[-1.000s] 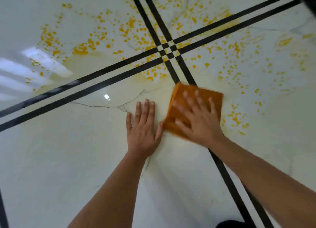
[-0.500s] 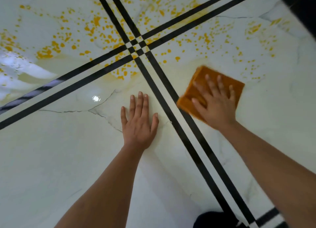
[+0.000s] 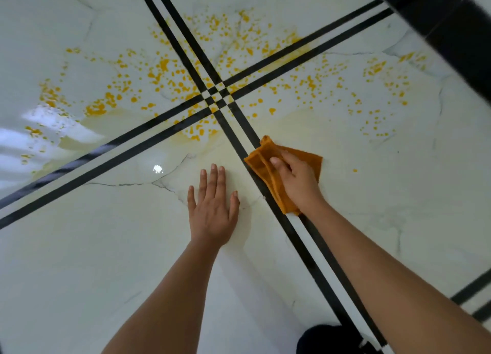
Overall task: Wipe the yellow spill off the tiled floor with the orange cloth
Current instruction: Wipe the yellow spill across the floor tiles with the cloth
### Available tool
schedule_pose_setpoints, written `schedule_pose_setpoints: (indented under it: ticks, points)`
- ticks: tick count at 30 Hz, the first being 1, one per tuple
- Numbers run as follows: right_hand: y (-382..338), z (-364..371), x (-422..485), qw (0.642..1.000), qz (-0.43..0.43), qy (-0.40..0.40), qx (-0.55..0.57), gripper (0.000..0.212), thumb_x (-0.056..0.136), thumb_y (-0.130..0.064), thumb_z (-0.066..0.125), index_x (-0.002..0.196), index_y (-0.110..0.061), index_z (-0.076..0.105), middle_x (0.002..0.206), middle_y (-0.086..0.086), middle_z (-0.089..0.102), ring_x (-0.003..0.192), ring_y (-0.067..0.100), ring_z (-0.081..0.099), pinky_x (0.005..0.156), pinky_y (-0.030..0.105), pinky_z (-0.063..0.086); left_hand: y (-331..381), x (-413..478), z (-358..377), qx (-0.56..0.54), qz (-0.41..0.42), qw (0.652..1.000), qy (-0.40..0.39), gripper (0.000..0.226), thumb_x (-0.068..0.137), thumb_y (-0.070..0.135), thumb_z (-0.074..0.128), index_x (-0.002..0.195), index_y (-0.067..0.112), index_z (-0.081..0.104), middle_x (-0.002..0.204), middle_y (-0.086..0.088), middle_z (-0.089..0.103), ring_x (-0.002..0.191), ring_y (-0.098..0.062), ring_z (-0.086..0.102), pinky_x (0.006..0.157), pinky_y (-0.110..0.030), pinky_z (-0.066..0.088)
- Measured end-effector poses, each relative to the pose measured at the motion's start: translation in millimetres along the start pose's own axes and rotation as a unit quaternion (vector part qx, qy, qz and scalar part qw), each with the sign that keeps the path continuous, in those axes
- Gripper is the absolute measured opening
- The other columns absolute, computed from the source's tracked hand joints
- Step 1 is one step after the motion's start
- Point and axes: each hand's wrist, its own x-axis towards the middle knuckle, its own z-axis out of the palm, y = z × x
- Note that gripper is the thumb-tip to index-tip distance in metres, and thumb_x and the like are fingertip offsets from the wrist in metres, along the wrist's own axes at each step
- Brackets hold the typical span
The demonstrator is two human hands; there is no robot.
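Yellow spill droplets (image 3: pixel 164 69) are scattered across the glossy white tiled floor (image 3: pixel 106 247), on both sides of the far black stripes. A pale yellow smear lies on the nearer tiles. The orange cloth (image 3: pixel 261 159) sits rumpled and partly folded on the double black stripe, just near of the stripe crossing (image 3: pixel 216 96). My right hand (image 3: pixel 297 179) grips the cloth, thumb on top and fingers curled over its far side. To the left of the cloth, apart from it, my left hand (image 3: pixel 212 207) rests flat on the floor with straight fingers.
A dark band, a wall base or furniture edge (image 3: pixel 451 26), runs along the top right. A dark rounded shape (image 3: pixel 326 340) sits at the bottom edge near my right arm. A single yellow drop (image 3: pixel 355 170) lies right of the cloth.
My right hand slid the cloth right, then back left onto the black stripes. Its fingers went from spread flat to curled, and the cloth bunched up. My left hand stayed planted.
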Motion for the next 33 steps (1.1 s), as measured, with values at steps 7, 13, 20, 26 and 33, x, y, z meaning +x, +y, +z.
schedule_pose_setpoints:
  ticks: [7,13,20,26,33]
  points:
    - [-25.8,-44.4,15.0,0.969,0.172,-0.011,0.177,0.041,0.095,-0.043,0.046,0.128,-0.02,0.052,0.124,0.003,0.059,0.114,0.023,0.055,0.099,0.04,0.044,16.5,8.5,-3.9,-0.022,-0.013,0.999,0.028,0.069,0.087,0.051,-0.001,0.15,0.022,0.0,0.158,0.003,-0.002,0.144,-0.014,-0.01,0.113,-0.038,-0.01]
    - [7.1,-25.1,18.9,0.948,-0.023,0.014,-0.316,0.058,0.098,-0.047,0.029,0.149,-0.022,0.017,0.157,0.009,0.013,0.144,0.03,0.007,0.114,0.048,0.015,23.7,12.3,3.2,-0.03,-0.036,0.999,0.025,0.065,0.09,0.049,0.003,0.15,0.022,0.0,0.158,0.003,-0.002,0.144,-0.014,-0.01,0.114,-0.04,-0.007]
    - [26.2,24.0,39.0,0.839,-0.261,-0.054,-0.474,0.064,0.096,-0.044,0.019,0.149,-0.012,0.005,0.158,0.004,-0.001,0.145,0.023,-0.003,0.114,0.053,0.004,-1.7,50.2,6.5,-0.016,-0.085,0.993,0.087,0.066,0.09,0.048,0.005,0.15,0.02,0.0,0.158,0.002,-0.003,0.144,-0.015,-0.01,0.113,-0.039,-0.01]
    - [-18.9,64.8,87.3,0.885,-0.14,0.009,-0.444,0.06,0.097,-0.034,0.02,0.149,-0.01,0.002,0.156,0.021,0.004,0.143,0.038,-0.004,0.114,0.049,-0.001,-68.2,59.9,-14.8,-0.009,-0.154,0.983,0.103,0.07,0.088,0.051,0.008,0.15,0.019,0.003,0.158,0.001,-0.001,0.144,-0.015,-0.007,0.114,-0.043,-0.005]
    - [-21.8,76.5,104.1,0.828,-0.29,-0.042,-0.478,0.058,0.093,-0.04,0.023,0.146,-0.019,0.027,0.154,0.011,0.023,0.143,0.032,0.015,0.111,0.059,0.019,-102.7,65.8,-18.0,-0.008,-0.153,0.983,0.104,0.07,0.089,0.053,0.012,0.15,0.02,0.003,0.158,0.002,0.001,0.144,-0.014,-0.006,0.113,-0.044,-0.004]
